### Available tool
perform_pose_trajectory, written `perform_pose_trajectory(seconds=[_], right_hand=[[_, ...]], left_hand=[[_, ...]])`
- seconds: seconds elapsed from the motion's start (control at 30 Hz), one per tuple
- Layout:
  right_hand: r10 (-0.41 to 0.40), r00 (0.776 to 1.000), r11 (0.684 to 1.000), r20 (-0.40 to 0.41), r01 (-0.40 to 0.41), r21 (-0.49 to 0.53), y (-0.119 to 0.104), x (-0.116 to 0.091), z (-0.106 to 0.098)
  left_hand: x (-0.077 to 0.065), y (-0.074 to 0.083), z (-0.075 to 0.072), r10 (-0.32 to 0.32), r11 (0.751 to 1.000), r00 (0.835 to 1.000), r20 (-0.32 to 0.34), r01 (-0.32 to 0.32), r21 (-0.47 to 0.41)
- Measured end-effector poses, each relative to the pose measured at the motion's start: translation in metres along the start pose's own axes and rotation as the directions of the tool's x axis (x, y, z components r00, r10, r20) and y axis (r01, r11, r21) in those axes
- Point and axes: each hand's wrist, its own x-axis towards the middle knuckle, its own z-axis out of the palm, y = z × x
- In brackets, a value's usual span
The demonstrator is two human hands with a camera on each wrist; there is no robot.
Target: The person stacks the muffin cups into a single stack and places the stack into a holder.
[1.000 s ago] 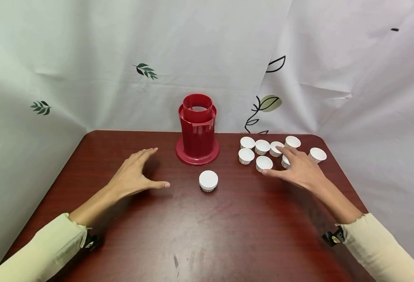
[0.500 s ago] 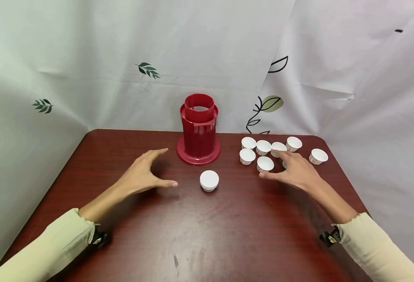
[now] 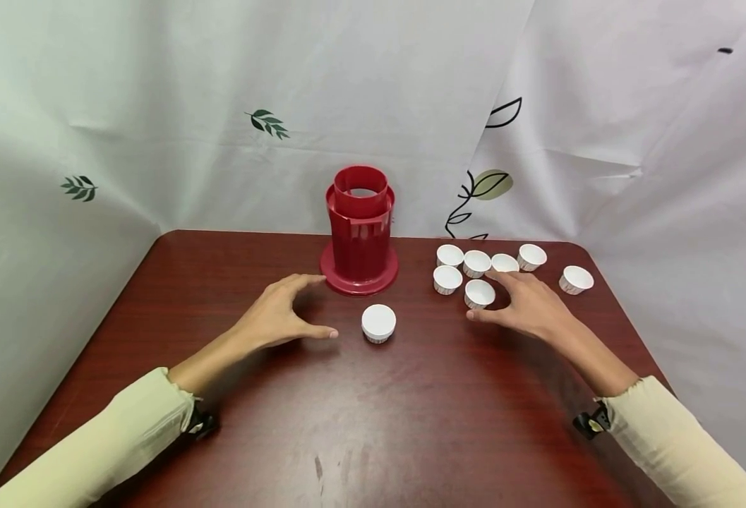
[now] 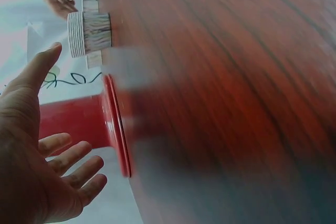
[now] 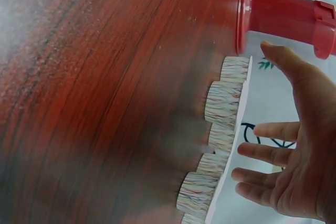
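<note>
My left hand hovers over the table, thumb and fingers spread, holding nothing. Just right of its thumb tip stands a small cup with a ridged white top; its streaked lower part shows in the left wrist view. Several small white cups stand upright with their mouths up at the back right. Over their near right side hangs my right hand, also spread and holding nothing, its thumb tip by the nearest cup. Part of the group is hidden under that hand.
A red cylindrical holder with a round flanged base and an open ring on top stands at the back middle of the brown table. One white cup sits apart near the right edge. A white patterned curtain hangs behind.
My left hand has moved right, closer to the white-topped cup. My right hand has barely shifted over the cups. The cups and the red holder stand where they were.
</note>
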Motion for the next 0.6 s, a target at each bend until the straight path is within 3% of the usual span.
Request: perform_pose_trajectory(seconds=[0.33, 0.6], right_hand=[[-0.039, 0.999, 0.999, -0.011, 0.039, -0.007, -0.001, 0.009, 0.004], [-0.029, 1.0, 1.0, -0.006, 0.029, -0.006, -0.001, 0.013, 0.004]], left_hand=[[0.007, 0.016, 0.014, 0.0, 0.997, 0.998, 0.059, 0.004, -0.078], [0.012, 0.024, 0.022, 0.04, 0.988, 0.998, 0.045, -0.033, -0.151]])
